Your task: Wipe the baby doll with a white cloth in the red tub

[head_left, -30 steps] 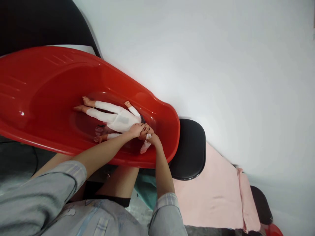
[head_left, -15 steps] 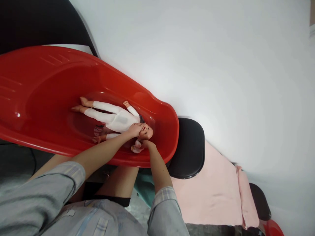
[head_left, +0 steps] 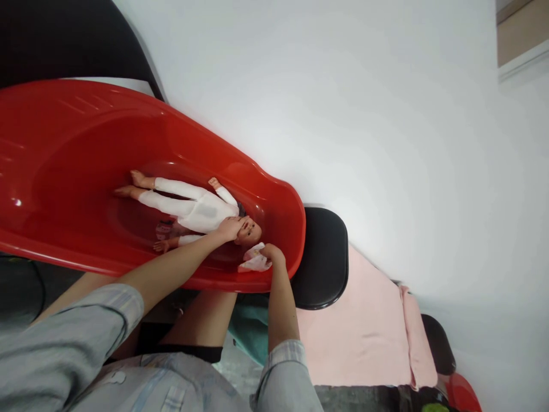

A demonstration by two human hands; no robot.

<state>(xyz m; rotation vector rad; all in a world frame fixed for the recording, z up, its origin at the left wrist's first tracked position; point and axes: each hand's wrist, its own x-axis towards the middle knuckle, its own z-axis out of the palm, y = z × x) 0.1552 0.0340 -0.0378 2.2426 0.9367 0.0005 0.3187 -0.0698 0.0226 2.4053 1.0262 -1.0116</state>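
Observation:
A baby doll in a white body suit lies on its back in a red baby bathtub, its head toward the tub's narrow right end. My left hand is closed around the doll at its neck and chin; part of the fingers is hidden. Just beside the doll's head, my right hand grips a crumpled white-and-pink cloth, held over the near inner side of the tub. A pink patterned item, partly hidden, lies under the doll near its arm.
The tub's right end adjoins a black chair seat. A pink cloth lies beyond it, with another dark seat and a red object farther right. A white wall runs behind. Teal fabric hangs below the tub.
My right hand has moved with the cloth from beside the doll's head toward the tub's near right side, and more of the cloth shows. My left hand stays at the doll's neck.

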